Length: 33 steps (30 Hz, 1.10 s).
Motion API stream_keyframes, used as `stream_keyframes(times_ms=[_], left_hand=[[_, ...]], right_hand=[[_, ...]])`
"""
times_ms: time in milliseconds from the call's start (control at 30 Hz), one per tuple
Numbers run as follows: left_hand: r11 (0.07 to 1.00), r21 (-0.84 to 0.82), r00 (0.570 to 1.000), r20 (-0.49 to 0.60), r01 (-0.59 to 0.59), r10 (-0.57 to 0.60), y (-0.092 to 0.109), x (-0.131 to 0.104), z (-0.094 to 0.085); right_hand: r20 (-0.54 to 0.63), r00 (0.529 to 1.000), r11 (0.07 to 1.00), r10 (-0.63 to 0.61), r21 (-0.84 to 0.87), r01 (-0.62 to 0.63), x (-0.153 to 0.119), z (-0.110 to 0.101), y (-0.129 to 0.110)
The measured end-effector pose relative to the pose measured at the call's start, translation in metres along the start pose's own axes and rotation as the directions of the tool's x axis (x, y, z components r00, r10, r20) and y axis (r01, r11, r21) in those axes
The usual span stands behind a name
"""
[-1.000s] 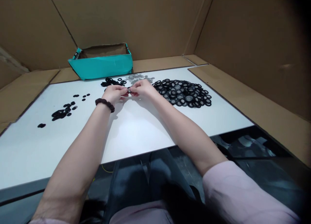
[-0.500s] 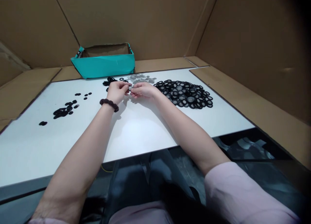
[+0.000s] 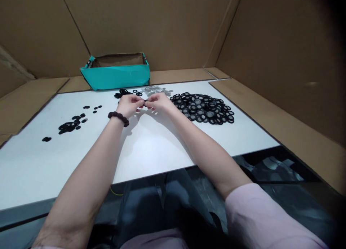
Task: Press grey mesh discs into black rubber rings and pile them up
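Observation:
Over the white table [image 3: 151,148], my left hand [image 3: 129,104] and my right hand [image 3: 160,102] meet fingertip to fingertip. Both pinch a small black ring [image 3: 145,102], seen nearly edge-on and partly covered by the fingers. Just beyond my left hand lie loose black rings [image 3: 123,93]. Flat grey discs [image 3: 154,90] are scattered behind my right hand. To its right spreads a large heap of black rings with grey centres [image 3: 205,110].
A turquoise-fronted cardboard box [image 3: 117,77] stands at the back left. Small black discs [image 3: 69,125] lie in a loose cluster on the table's left side. Tall cardboard walls [image 3: 162,29] enclose the back and sides.
The piece between my fingertips has turned: its grey face showed before, and now a dark edge shows. My fingers have closed in tighter around it. The view has shifted slightly.

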<state>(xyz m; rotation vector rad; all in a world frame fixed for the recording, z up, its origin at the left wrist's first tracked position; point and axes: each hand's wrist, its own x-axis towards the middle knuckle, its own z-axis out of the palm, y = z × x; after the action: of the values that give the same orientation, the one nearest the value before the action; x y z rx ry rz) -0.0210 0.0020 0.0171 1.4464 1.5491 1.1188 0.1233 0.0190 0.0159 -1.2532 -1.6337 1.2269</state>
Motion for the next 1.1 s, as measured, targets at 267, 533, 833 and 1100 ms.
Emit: stream_keyframes(times_ms=[267,533,833,1100], left_hand=[[0.995,-0.090,0.996,-0.078,0.038,-0.045,-0.006,0.000,0.015],[0.980,-0.185,0.997,-0.014,0.076,-0.080,-0.003,0.000,0.012],[0.986,-0.139,0.996,0.013,0.094,-0.093,0.002,-0.004,0.007],[0.985,-0.142,0.994,0.043,0.101,-0.096,0.006,-0.007,0.002]], right_hand=[[-0.077,0.993,0.983,0.087,0.169,-0.073,-0.001,0.005,0.002],[0.195,0.953,0.900,0.232,0.328,-0.287,-0.009,0.002,-0.007],[0.100,0.985,0.979,0.140,0.134,-0.152,-0.003,0.000,-0.003],[-0.010,0.997,0.978,-0.079,-0.196,0.076,0.000,0.001,-0.001]])
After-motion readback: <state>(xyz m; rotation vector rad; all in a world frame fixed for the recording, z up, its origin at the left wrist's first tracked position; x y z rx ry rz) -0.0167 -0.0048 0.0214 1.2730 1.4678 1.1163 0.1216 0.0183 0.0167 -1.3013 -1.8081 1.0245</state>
